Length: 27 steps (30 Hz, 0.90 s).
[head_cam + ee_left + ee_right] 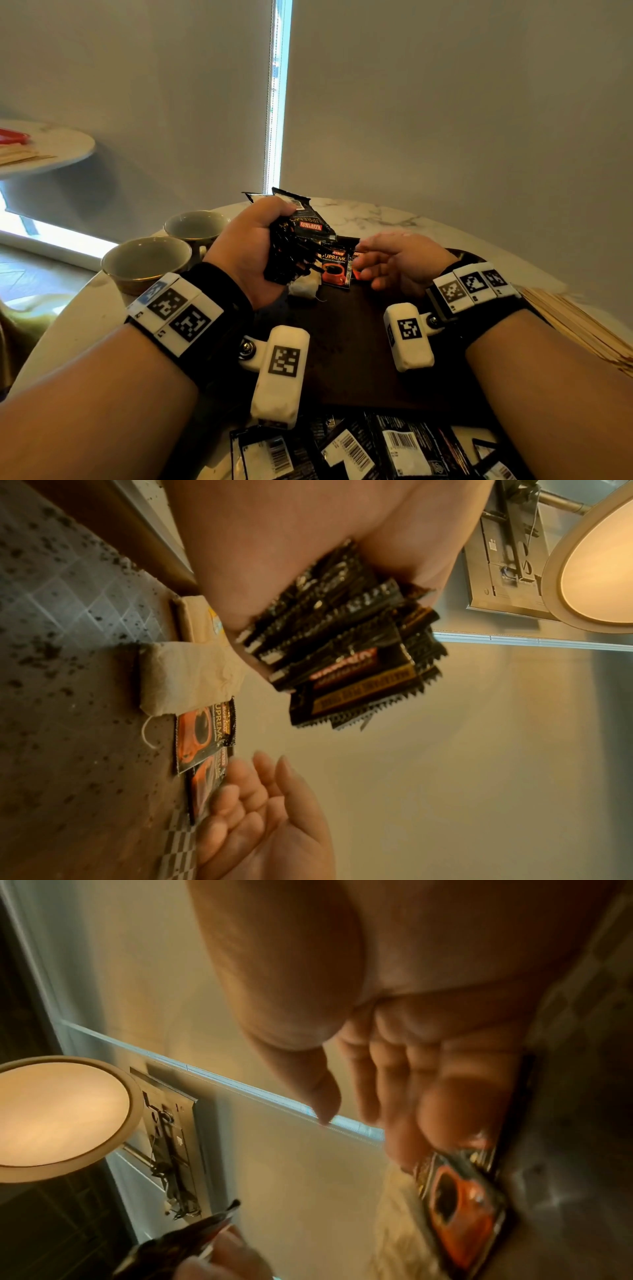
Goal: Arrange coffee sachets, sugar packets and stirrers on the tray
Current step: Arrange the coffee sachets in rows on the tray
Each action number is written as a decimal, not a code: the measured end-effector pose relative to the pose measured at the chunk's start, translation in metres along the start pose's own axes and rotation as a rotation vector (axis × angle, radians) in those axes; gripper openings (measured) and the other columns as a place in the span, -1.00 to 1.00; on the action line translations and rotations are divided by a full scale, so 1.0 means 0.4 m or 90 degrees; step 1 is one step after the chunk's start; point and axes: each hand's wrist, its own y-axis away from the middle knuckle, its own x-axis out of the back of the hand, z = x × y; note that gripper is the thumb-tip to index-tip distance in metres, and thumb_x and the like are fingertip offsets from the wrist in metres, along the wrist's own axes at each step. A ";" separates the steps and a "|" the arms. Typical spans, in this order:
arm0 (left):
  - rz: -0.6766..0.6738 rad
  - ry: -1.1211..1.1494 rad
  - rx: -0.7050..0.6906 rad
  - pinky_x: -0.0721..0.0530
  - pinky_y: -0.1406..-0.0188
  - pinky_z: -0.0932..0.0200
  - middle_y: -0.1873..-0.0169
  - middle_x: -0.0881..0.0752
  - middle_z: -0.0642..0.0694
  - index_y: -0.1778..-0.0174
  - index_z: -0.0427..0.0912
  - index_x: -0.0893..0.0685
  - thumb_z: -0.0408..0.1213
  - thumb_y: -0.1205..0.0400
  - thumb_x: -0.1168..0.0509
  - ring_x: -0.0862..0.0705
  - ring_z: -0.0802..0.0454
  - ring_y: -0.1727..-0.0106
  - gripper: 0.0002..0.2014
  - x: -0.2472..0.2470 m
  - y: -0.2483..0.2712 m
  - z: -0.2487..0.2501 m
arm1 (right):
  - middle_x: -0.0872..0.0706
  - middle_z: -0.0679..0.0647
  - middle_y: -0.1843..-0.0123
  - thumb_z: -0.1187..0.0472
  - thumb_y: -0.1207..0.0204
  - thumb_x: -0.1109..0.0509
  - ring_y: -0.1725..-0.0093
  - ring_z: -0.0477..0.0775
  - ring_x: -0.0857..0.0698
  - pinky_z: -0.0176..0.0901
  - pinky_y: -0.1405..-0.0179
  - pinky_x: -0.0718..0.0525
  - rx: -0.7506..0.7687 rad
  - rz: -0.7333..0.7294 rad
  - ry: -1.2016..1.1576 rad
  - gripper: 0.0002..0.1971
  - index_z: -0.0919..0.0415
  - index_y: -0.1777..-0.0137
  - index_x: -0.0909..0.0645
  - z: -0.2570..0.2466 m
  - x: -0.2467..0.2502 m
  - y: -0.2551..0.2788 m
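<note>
My left hand (pixel 260 240) grips a thick bundle of black coffee sachets (pixel 299 240) (pixel 342 642) above the far left part of the dark tray (pixel 359 342). One black sachet with an orange cup print (pixel 334 269) (pixel 202 737) lies flat on the tray, and a second one (pixel 356 262) (pixel 205 785) overlaps its right side. My right hand (pixel 368 262) (pixel 260 818) hovers with relaxed fingers (pixel 411 1096) at that second sachet (pixel 462 1204) and holds nothing. Beige paper packets (pixel 303 289) (pixel 192 674) lie on the tray just left of the sachets.
Two empty cups (pixel 147 260) (pixel 197 226) stand left of the tray on the marble table. Wooden stirrers (pixel 582 329) are piled at the right. Several loose sachets (pixel 376 445) lie barcode side up at the near edge. A second round table (pixel 51 147) stands far left.
</note>
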 end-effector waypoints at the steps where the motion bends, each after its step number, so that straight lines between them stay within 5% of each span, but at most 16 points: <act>1: -0.002 -0.002 0.000 -0.62 0.32 0.09 0.28 -0.71 -0.18 -0.08 -0.28 -0.60 -0.18 -0.70 -0.19 -0.73 -0.04 0.37 -0.77 -0.001 0.001 0.001 | -0.78 0.17 0.23 0.15 -0.70 -0.33 0.40 0.04 -0.73 -0.23 0.52 -0.67 -0.049 -0.059 0.019 -0.82 0.28 -0.08 -0.60 -0.004 -0.008 0.007; 6: 0.005 -0.014 0.000 -0.58 0.26 0.04 0.25 -0.72 -0.20 -0.13 -0.30 -0.60 -0.18 -0.69 -0.20 -0.73 -0.06 0.34 -0.74 -0.004 0.006 0.003 | -0.82 0.19 0.16 0.05 -0.74 -0.24 0.38 -0.01 -0.74 -0.31 0.55 -0.58 -0.150 -0.133 0.123 -0.77 0.23 -0.08 -0.57 -0.011 -0.019 0.009; 21: 0.007 -0.008 0.001 -0.59 0.30 0.09 0.29 -0.73 -0.18 -0.06 -0.29 -0.62 -0.19 -0.72 -0.17 -0.73 -0.04 0.39 -0.77 -0.009 0.010 0.010 | -0.83 0.18 0.04 0.11 -0.72 -0.26 0.36 0.01 -0.73 -0.28 0.55 -0.59 -0.125 -0.057 0.074 -0.83 0.22 -0.07 -0.57 0.002 -0.009 -0.008; 27: 0.018 -0.010 0.017 -0.68 0.32 0.11 0.21 -0.76 -0.22 -0.30 -0.33 -0.57 -0.18 -0.71 -0.20 -0.78 -0.07 0.33 -0.66 -0.008 0.013 0.008 | -0.81 0.17 0.13 0.15 -0.72 -0.27 0.39 0.01 -0.68 -0.27 0.56 -0.56 -0.081 -0.056 0.065 -0.86 0.23 -0.07 -0.57 0.000 -0.012 -0.004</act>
